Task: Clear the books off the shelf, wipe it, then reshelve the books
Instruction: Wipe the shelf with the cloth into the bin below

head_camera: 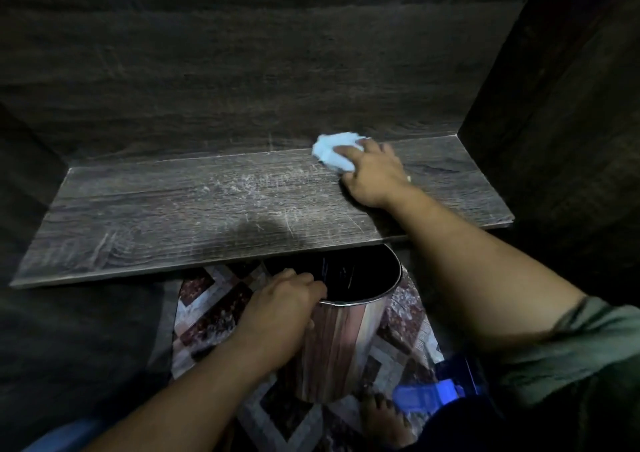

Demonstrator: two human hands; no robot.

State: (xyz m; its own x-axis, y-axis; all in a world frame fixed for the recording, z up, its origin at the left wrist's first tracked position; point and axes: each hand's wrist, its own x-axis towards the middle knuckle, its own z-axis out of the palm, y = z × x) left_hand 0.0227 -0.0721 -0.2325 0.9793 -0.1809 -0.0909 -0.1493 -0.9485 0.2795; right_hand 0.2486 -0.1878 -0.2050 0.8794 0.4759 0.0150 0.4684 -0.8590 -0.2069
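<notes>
Our right hand [372, 174] holds a crumpled pale cloth [332, 154] down on the dusty wooden shelf [173, 216], near its back right corner. Our left hand [280, 309] grips the rim of a shiny round bin [343, 341] just below the shelf's front edge. The bin's inside is too dark to tell its contents.

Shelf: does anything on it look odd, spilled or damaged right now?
Whitish smears and scratch-like streaks cover the middle of the shelf, left of the cloth in the right hand. They look like dust not yet wiped. Nothing spilled or broken.
</notes>
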